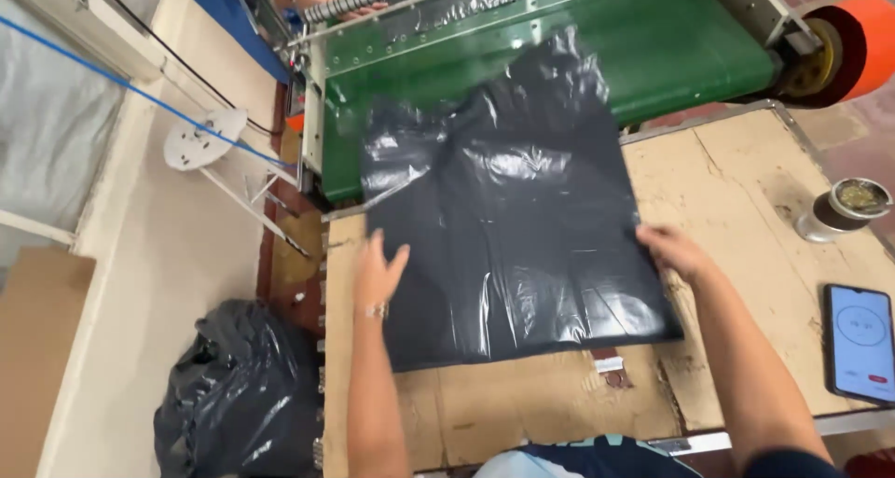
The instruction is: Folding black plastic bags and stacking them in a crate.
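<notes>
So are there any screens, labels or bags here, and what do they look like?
Phone: flat on the table's right edge, dark rectangle with a lit pale-blue screen showing a round dial.
Small label: on the table below the black plastic sheet, white strip over a reddish patch.
Stuffed black bag: on the floor to the left, shiny and lumpy.
Left hand and right hand rest on the sheet's edges.

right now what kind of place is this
Probably a small plastic bag workshop. A green conveyor machine feeds flat black plastic bags onto a cardboard-topped table, where the left hand and right hand square the stack. A stuffed black sack sits on the floor.
</notes>
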